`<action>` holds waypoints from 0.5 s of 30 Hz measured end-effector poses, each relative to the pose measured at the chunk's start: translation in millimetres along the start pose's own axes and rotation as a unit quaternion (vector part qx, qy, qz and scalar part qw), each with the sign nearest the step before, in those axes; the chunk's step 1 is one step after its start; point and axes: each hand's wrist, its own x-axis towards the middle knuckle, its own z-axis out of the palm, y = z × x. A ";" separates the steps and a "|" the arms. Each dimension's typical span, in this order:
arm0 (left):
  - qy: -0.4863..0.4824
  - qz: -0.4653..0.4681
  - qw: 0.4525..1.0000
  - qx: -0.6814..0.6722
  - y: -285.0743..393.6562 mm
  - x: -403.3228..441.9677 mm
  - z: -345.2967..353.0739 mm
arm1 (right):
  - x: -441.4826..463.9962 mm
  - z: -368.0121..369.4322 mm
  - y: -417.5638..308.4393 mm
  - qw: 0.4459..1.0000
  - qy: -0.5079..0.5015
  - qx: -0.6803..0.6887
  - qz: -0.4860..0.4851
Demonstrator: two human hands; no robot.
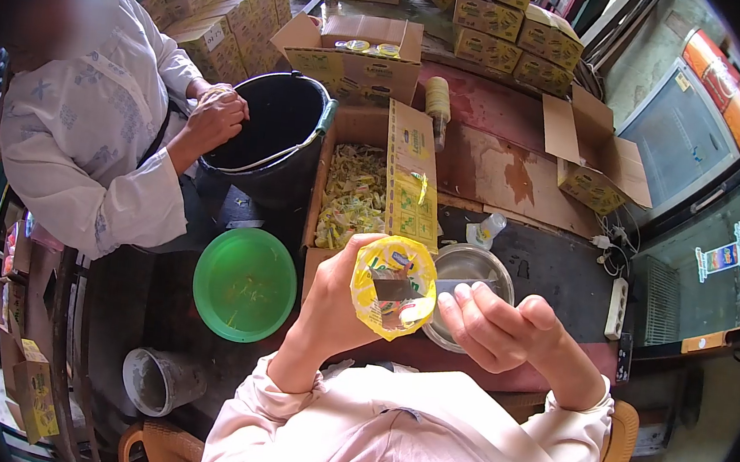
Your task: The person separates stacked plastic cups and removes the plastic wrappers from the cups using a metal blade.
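My left hand is wrapped round a cup with a yellow printed film lid, held up before my chest. In my right hand is a thin tool with a flat dark blade, its fingers closed on the handle. The blade lies across the cup's lid. Behind the hands sits a round metal bowl, partly hidden by them. Beyond the cup stands an open carton full of small yellow and white wrappers.
A co-worker sits at the left by a black bucket. A green basin and a grey pail are left of me. Stacked cups, a clear cup and cartons stand on the table.
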 end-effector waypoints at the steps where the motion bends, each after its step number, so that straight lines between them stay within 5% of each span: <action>1: -0.003 0.000 1.000 -0.003 0.5 0.0 -0.3 | 0.7 0.1 0.4 1.000 0.007 0.007 0.001; 15: -0.071 -0.015 0.997 -0.010 0.5 2.5 -3.5 | -3.3 1.2 -2.7 0.999 -0.002 0.051 0.000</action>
